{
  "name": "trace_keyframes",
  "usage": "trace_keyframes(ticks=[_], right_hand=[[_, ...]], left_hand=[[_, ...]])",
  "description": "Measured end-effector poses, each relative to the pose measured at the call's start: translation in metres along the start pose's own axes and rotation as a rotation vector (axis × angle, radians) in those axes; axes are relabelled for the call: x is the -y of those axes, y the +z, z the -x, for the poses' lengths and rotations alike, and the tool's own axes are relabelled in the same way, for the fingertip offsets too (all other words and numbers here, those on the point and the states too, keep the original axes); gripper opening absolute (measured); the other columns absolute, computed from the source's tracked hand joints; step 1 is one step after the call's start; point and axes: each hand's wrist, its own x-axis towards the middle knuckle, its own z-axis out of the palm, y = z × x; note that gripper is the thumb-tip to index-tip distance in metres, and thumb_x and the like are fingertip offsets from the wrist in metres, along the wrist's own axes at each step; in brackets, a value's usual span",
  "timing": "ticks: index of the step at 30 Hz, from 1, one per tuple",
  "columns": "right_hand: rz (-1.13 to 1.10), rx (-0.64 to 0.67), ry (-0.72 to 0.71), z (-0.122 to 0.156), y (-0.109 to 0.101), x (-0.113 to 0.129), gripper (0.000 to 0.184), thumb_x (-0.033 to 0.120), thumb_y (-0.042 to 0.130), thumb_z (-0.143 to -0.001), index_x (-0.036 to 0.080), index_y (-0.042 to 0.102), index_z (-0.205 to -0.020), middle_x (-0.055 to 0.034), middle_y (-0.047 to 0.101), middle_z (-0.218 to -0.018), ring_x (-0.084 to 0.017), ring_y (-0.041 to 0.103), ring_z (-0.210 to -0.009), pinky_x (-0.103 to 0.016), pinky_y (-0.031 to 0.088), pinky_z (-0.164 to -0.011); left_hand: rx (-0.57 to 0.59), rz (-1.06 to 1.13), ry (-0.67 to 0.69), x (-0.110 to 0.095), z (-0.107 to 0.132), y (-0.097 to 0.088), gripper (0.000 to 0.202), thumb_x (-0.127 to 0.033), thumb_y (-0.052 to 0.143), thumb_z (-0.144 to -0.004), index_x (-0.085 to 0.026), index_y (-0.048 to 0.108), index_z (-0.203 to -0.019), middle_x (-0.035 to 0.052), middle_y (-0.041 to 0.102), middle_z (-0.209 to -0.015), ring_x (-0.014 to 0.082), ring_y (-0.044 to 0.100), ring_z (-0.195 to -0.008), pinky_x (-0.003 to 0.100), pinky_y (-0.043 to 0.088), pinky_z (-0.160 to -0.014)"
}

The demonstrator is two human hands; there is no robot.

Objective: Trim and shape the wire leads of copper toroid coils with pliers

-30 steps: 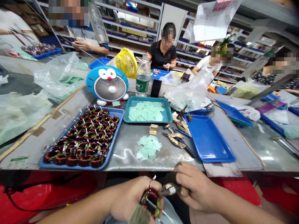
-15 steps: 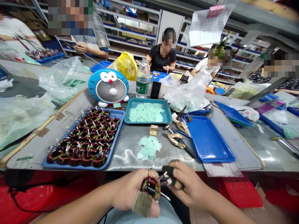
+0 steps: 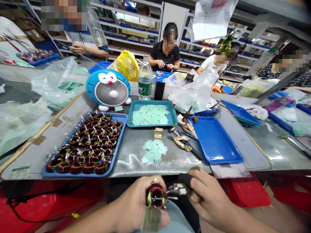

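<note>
My left hand [image 3: 138, 204] is closed around a toroidal coil [image 3: 156, 188] wound with dark red copper wire, its thumb wrapped in olive tape. White-sleeved leads stick out from the ring, and a dark strip crosses its centre. In my right hand [image 3: 206, 191] is a pair of pliers [image 3: 178, 189], gripped by the handles, with a dark cover on a finger. The jaws point left and lie at the coil's right side, close to a lead; whether they clamp it I cannot tell. Both hands are above my lap, before the bench edge.
On the bench [image 3: 131, 158] stand a blue tray of wound coils [image 3: 88, 167], loose green paper pieces [image 3: 154, 151], a teal tray [image 3: 176, 121], more pliers [image 3: 183, 144] and a blue tray [image 3: 216, 139] with one coil. Behind are a cartoon fan [image 3: 108, 89], a bottle [image 3: 145, 85] and several people.
The coil has turned so its ring faces me more squarely. My right hand and the pliers have shifted slightly right, and the jaws now show beside the coil. The head view has moved slightly.
</note>
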Motion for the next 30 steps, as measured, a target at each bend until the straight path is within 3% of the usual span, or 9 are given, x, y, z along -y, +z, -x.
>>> trace_keyframes(ticks=[7, 15, 18, 21, 25, 30], right_hand=[[-0.052, -0.027, -0.021, 0.006, 0.01, 0.01, 0.018, 0.007, 0.047, -0.086, 0.02, 0.054, -0.096, -0.0075, 0.062, -0.097, -0.02, 0.053, -0.08, -0.032, 0.043, -0.066], [-0.086, -0.166, -0.033, 0.017, 0.035, 0.015, 0.037, 0.008, 0.049, -0.085, 0.015, 0.058, -0.12, -0.0121, 0.064, -0.103, -0.022, 0.058, -0.089, -0.034, 0.051, -0.074], [-0.139, -0.227, -0.046, 0.012, 0.035, 0.016, 0.041, 0.01, 0.046, -0.09, 0.016, 0.056, -0.129, -0.0116, 0.064, -0.101, -0.022, 0.06, -0.087, -0.034, 0.051, -0.072], [-0.172, -0.255, -0.067, 0.009, 0.036, 0.02, 0.034, 0.017, 0.043, -0.096, 0.017, 0.056, -0.128, -0.0112, 0.064, -0.097, -0.022, 0.06, -0.083, -0.035, 0.051, -0.068], [-0.167, -0.336, -0.025, 0.016, 0.045, 0.029, 0.033, 0.02, 0.045, -0.098, 0.017, 0.054, -0.129, -0.0124, 0.064, -0.098, -0.024, 0.064, -0.085, -0.036, 0.054, -0.07], [-0.074, -0.454, 0.006, 0.027, 0.06, 0.035, 0.037, 0.016, 0.048, -0.095, 0.017, 0.053, -0.131, -0.0128, 0.063, -0.1, -0.024, 0.065, -0.088, -0.037, 0.056, -0.073]], left_hand=[[0.03, -0.073, 0.078, 0.011, 0.013, 0.002, 0.041, -0.041, 0.08, -0.068, -0.02, 0.047, -0.08, -0.0064, 0.047, -0.066, 0.0082, 0.039, -0.06, 0.02, 0.031, -0.055], [-0.008, -0.076, 0.258, 0.017, 0.017, 0.003, 0.047, -0.055, 0.077, -0.077, -0.02, 0.046, -0.083, -0.0046, 0.048, -0.066, 0.008, 0.039, -0.058, 0.02, 0.029, -0.053], [0.076, -0.031, 0.362, 0.02, 0.013, 0.003, 0.05, -0.063, 0.073, -0.079, -0.021, 0.047, -0.086, -0.0036, 0.049, -0.067, 0.0081, 0.038, -0.056, 0.019, 0.029, -0.05], [0.109, -0.001, 0.359, 0.027, 0.011, 0.003, 0.055, -0.07, 0.072, -0.076, -0.02, 0.049, -0.088, -0.0017, 0.053, -0.071, 0.0089, 0.041, -0.058, 0.02, 0.032, -0.053], [0.054, 0.053, 0.396, 0.024, 0.014, 0.011, 0.049, -0.063, 0.074, -0.078, -0.02, 0.053, -0.087, -0.0018, 0.051, -0.072, 0.0095, 0.043, -0.06, 0.02, 0.033, -0.055], [-0.094, -0.005, 0.245, 0.01, 0.017, 0.02, 0.06, -0.076, 0.072, -0.073, -0.019, 0.055, -0.081, 0.0004, 0.055, -0.074, 0.0118, 0.045, -0.065, 0.024, 0.035, -0.06]])
